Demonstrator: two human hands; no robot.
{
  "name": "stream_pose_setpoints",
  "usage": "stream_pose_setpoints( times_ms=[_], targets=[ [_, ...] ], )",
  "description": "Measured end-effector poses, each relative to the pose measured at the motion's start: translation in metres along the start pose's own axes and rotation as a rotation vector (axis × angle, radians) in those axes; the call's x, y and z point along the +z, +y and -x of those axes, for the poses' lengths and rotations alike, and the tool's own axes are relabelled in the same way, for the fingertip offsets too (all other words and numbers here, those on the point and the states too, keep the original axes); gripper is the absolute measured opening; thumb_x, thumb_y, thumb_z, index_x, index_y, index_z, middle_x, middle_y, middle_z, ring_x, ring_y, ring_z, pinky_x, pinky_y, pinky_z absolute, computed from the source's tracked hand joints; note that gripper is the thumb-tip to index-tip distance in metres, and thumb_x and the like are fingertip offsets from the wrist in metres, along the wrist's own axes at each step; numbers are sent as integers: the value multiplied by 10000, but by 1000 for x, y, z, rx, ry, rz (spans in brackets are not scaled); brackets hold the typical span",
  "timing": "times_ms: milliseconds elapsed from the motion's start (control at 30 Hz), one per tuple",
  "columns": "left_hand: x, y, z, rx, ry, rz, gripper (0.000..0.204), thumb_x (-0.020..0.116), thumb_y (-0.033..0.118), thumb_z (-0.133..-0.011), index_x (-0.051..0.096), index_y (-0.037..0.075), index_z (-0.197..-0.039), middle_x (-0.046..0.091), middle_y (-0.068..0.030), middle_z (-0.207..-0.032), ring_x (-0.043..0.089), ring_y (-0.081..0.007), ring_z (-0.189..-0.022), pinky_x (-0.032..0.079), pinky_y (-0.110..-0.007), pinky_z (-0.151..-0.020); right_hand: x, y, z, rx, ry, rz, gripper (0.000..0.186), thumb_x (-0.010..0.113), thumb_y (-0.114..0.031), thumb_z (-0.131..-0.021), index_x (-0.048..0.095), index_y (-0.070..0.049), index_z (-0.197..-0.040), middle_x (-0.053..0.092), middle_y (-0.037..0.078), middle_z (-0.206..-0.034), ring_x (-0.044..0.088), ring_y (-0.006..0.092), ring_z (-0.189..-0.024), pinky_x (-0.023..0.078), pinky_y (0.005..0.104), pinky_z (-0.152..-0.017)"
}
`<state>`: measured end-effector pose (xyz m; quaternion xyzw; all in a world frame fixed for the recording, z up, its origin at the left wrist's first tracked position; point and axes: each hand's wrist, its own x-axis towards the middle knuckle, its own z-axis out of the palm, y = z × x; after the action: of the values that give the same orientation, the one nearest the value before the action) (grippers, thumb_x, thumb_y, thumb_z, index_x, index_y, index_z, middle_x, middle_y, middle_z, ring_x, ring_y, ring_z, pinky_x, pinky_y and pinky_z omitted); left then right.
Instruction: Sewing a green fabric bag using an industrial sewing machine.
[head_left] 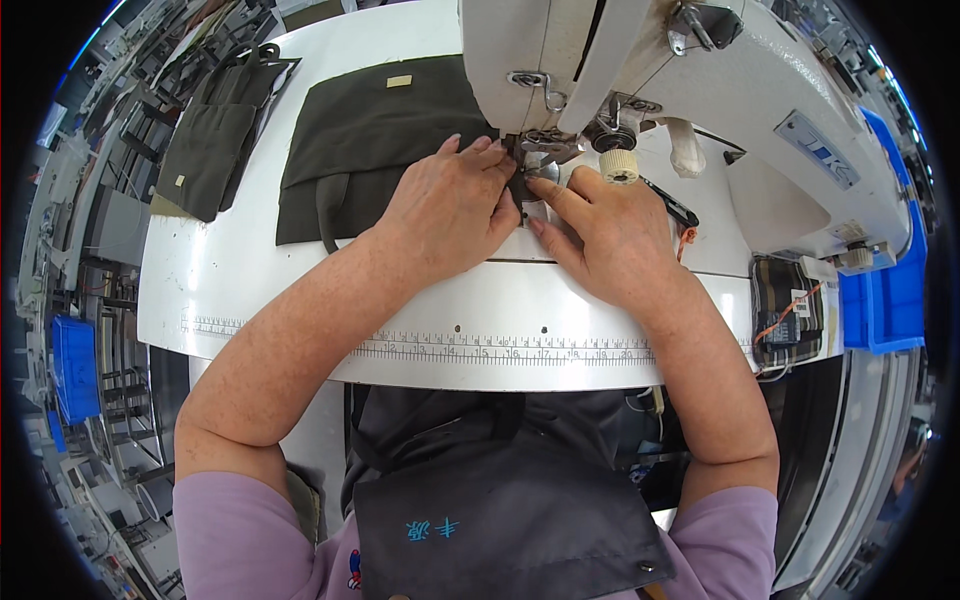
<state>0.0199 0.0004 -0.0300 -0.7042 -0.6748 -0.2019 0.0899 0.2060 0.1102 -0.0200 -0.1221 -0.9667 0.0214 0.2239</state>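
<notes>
My left hand [447,203] rests on a dark olive fabric piece [360,120] with a strap and small pale label, its bent fingertips pressing it beside the presser foot [530,145] of the white sewing machine [750,110]. My right hand [600,230] is just right of the foot, index fingertip at the fabric's edge and thumb held apart, lower down. Black snips [680,210] with an orange cord lie beside it. The stitching point is partly hidden by machine and fingers.
A second folded olive piece [205,155] lies at the table's left. The white table [250,290] has a printed ruler along its front. A striped pouch [775,330] and blue bin [880,315] sit at right; another blue bin [75,370] stands beyond the left edge.
</notes>
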Motion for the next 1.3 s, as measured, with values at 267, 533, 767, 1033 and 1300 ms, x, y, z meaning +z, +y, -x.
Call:
stream_pose_setpoints(
  times_ms=[267, 533, 767, 1033, 1300],
  targets=[
    [2, -12, -11, -34, -14, 39, 268, 546, 158, -893, 720, -39, -841, 733, -179, -1001, 709, -343, -1018, 516, -487, -1069, 3, 5, 0, -8, 28, -31, 245, 721, -273, -897, 748, -108, -1076, 660, 85, -816, 667, 289, -707, 518, 426, -658],
    [0, -11, -4, -59, -25, 6, 319, 548, 147, -887, 734, -58, -1045, 716, -206, -1206, 676, -341, -1168, 491, -478, -1103, 5, 6, 3, -13, 23, -88, 231, 697, -270, -925, 747, -103, -1077, 645, 90, -822, 676, 295, -713, 530, 433, -642],
    [-32, 32, 72, -25, -57, 45, 457, 661, 113, -838, 655, -60, -1262, 657, -223, -1334, 617, -374, -1273, 460, -520, -1119, 10, 9, 7, -29, 40, -126, 225, 681, -273, -934, 743, -112, -1079, 641, 87, -830, 678, 308, -745, 534, 443, -655],
    [-108, 72, 145, -128, -353, 230, 805, 893, 305, -691, 592, 127, -1416, 435, -157, -1597, 404, -373, -1487, 190, -646, -1226, 9, 14, 7, 7, 32, -128, 225, 650, -255, -958, 744, -125, -1116, 642, 89, -809, 672, 317, -764, 533, 449, -689],
    [-122, 54, 222, -291, 43, -48, 279, 877, 91, -661, 697, 87, -874, 722, -70, -1248, 642, -282, -1282, 217, -617, -1235, 9, 7, -1, 7, 30, -179, 232, 642, -226, -958, 734, -134, -1150, 635, 104, -810, 658, 332, -761, 523, 461, -692]
  ],
)
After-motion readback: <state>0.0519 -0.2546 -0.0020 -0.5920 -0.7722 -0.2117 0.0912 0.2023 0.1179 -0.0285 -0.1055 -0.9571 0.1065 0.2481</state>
